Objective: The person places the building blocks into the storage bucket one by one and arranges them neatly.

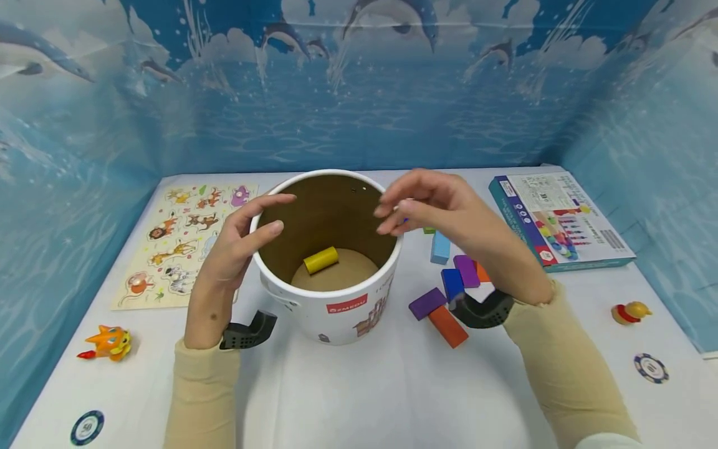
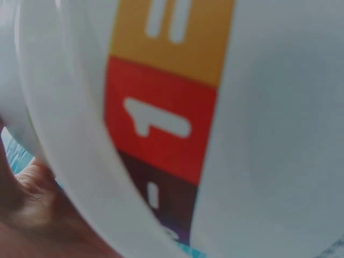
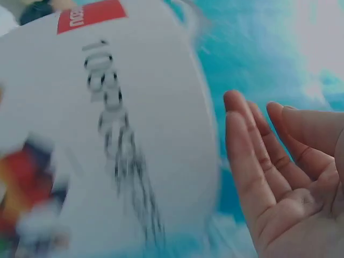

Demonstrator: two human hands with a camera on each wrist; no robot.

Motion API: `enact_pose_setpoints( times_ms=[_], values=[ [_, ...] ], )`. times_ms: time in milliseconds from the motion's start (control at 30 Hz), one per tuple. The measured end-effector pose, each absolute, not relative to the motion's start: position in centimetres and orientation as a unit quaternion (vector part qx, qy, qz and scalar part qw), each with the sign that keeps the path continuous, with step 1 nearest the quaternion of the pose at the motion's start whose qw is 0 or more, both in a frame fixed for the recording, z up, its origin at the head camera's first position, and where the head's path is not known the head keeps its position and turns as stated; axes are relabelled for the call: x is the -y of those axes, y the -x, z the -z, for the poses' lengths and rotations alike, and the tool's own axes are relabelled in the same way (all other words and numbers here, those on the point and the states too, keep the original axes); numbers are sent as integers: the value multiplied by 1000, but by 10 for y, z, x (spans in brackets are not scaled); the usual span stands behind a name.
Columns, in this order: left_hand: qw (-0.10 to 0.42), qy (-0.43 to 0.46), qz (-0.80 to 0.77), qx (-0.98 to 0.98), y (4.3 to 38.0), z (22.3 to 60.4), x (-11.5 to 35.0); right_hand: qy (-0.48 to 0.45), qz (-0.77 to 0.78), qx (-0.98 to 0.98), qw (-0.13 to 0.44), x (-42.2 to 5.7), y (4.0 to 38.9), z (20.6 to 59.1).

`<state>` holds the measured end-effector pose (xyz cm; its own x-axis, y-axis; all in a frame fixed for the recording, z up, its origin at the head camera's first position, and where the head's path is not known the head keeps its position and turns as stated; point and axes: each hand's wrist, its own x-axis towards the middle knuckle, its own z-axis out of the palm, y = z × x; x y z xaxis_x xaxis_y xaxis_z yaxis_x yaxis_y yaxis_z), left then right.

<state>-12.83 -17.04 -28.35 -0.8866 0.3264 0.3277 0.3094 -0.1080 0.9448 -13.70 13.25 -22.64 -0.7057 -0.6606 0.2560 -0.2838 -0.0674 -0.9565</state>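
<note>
A white bucket [image 1: 348, 318] with a red label stands upright between the two hands, tilted slightly toward the head camera's view. On its brown bottom lies a yellow cylinder block [image 1: 321, 260]. At the left rim is my left hand [image 1: 235, 240], its index finger and thumb reaching apart over the opening; the other fingers are largely hidden. My right hand [image 1: 429, 202] hovers by the right rim with fingers loosely bent and nothing between them. In the right wrist view the right hand's fingers [image 3: 250, 161] appear beside the bucket's printed wall [image 3: 156, 107], apart from it.
Right of the bucket lie several coloured blocks, among them an orange block [image 1: 448, 327] and a purple block [image 1: 427, 304]. Behind them is a boxed set [image 1: 566, 218]. An animal puzzle board [image 1: 179, 240], an orange toy [image 1: 109, 343], a small duck-like toy [image 1: 631, 312] and poker chips [image 1: 87, 428] lie around.
</note>
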Motion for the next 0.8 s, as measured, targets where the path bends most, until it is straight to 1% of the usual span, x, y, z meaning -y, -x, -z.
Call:
enact_pose_setpoints(
  times_ms=[100, 200, 333, 400, 500, 600, 733, 800],
  values=[
    [3, -235, -708, -666, 129, 283, 170, 299, 656, -686, 102, -173, 141, 256],
    [2, -229, -712, -664, 129, 283, 170, 230, 646, -724, 80, -210, 144, 296],
    [4, -227, -712, -664, 128, 282, 170, 107, 585, -801, 74, -247, 142, 347],
    [2, -227, -712, -665, 128, 282, 170, 72, 540, -835, 80, -259, 143, 365],
    [-2, -226, -714, -663, 127, 282, 171, 78, 477, -871, 82, -273, 149, 380],
    [0, -226, -715, -662, 127, 282, 171, 104, 425, -896, 79, -285, 153, 386],
    [5, -225, -714, -663, 128, 282, 170, 117, 391, -908, 92, -295, 154, 392],
    [8, -223, -714, -664, 129, 282, 170, 121, 375, -915, 90, -293, 153, 394]
  ],
)
